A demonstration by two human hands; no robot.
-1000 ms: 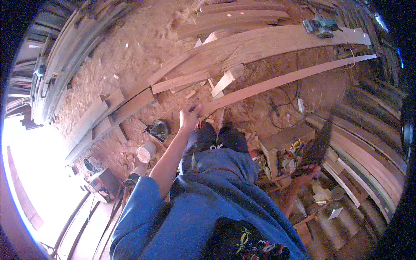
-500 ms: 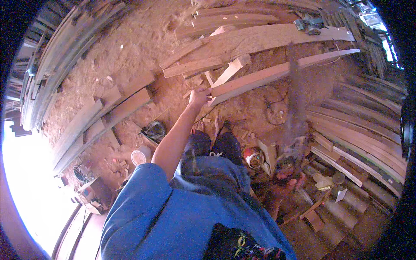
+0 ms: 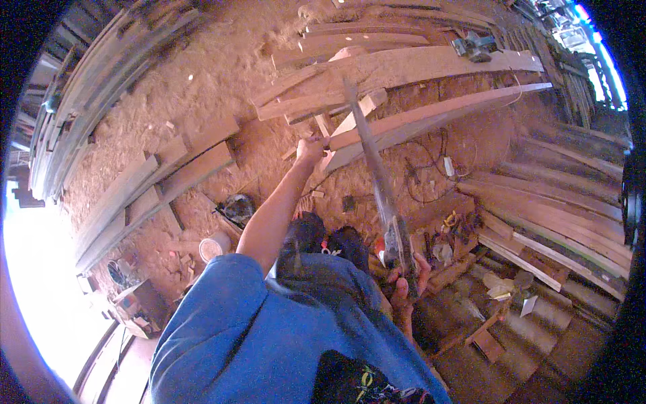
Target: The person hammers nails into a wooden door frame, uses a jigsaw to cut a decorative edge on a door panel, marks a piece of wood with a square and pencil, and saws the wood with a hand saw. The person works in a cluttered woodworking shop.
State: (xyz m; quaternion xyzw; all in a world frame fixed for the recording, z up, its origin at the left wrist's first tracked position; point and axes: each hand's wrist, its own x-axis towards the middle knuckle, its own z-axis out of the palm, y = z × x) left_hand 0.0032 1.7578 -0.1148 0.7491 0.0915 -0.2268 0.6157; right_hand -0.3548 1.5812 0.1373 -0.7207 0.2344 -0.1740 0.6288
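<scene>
My left hand [image 3: 311, 149] is closed on the near left end of a long squared timber [image 3: 444, 120], which stretches away to the right. In my right hand [image 3: 416, 277] is a handsaw [image 3: 372, 158], gripped by its handle. Its long blade points away from me and slants left, passing over the timber a little right of my left hand. Whether the blade touches the wood I cannot tell. A short pale wood block [image 3: 367, 108] lies by the timber's end, just beyond my left hand.
A wide plank [image 3: 404, 71] lies beyond the timber, with a power tool [image 3: 475, 47] on it. Stacked boards [image 3: 572, 195] fill the right side; more planks [image 3: 155, 172] lie left. A round white container [image 3: 215, 246] stands left of my legs. Cord [image 3: 420, 192] trails over the dusty ground.
My right hand and the saw have come up and left, so the blade has swung from right of my legs to over the timber's near end. My left hand stays at the timber.
</scene>
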